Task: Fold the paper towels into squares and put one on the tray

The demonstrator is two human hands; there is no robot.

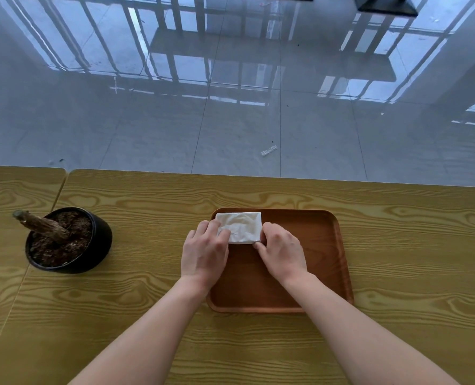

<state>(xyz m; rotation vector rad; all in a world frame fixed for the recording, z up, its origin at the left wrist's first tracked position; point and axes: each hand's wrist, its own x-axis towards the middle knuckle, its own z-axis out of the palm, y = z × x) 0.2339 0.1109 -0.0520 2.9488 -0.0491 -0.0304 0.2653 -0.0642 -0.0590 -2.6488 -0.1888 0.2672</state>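
Observation:
A folded white paper towel (240, 226) lies as a small rectangle in the far left corner of the brown wooden tray (317, 245). My left hand (204, 251) rests on the towel's left end, fingers laid flat over it. My right hand (282, 252) is at the towel's right edge with its fingers curled and pinching that edge against the tray. Both forearms reach in from the near side of the table.
A black pot (69, 243) with soil and a cut brown stem stands on the left of the yellow wood-grain table (147, 315). The table's far edge runs just behind the tray, with a glossy grey tiled floor (230, 107) beyond.

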